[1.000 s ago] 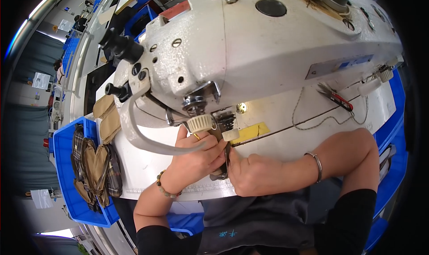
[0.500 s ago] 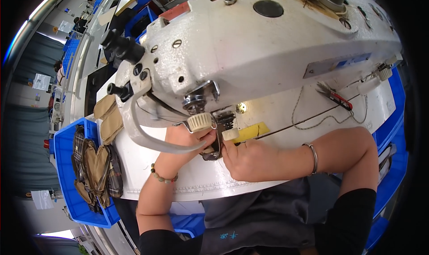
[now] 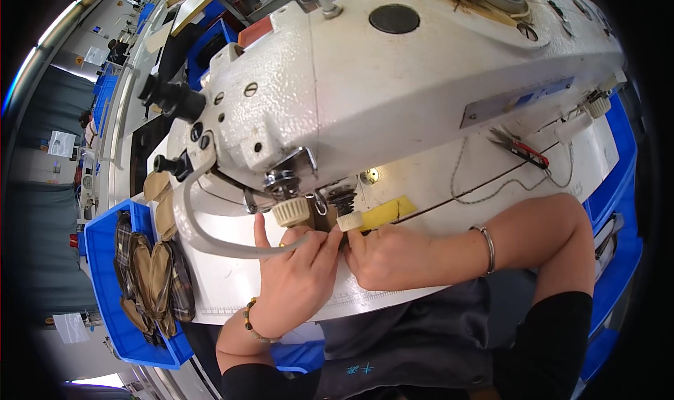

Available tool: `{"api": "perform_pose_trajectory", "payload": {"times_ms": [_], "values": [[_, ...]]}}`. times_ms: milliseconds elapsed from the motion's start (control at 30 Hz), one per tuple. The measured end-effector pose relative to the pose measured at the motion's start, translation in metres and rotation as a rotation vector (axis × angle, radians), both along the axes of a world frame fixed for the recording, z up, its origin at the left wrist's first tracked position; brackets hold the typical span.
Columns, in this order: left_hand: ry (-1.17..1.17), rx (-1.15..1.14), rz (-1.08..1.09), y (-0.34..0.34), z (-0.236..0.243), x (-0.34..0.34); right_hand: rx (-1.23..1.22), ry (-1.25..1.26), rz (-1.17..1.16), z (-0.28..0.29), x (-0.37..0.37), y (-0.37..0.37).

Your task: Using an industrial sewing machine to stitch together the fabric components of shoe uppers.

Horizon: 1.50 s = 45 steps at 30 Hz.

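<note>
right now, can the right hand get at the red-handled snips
Probably yes: the red-handled snips lie uncovered on the white work surface, and nothing but a loose cord seems to stand between them and the right hand. It would have to leave the smaller cream knob.

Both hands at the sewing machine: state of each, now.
Left hand: fingers extended to the brown piece; whether it grips cannot be told.
Right hand: fingers curled, close beside the left fingertips; any hold is hidden.
</note>
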<state>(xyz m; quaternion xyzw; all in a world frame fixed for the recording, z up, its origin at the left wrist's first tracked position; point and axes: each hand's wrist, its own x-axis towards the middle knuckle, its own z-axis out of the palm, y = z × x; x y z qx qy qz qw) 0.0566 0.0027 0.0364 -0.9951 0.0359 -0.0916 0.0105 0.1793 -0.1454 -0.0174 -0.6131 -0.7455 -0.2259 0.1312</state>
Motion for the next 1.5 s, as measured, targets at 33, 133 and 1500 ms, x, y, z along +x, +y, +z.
{"api": "perform_pose_trajectory", "payload": {"times_ms": [33,133,1500], "values": [[-0.034,-0.008,-0.001,-0.001,-0.002,0.0,-0.013,0.004,-0.004,0.0,0.0,-0.001],[-0.053,-0.045,-0.007,0.006,-0.007,0.002,-0.046,0.01,0.034,0.0,-0.001,0.0],[-0.123,-0.076,-0.044,0.036,-0.006,0.024,0.127,0.219,-0.068,-0.014,0.013,0.017]]}}
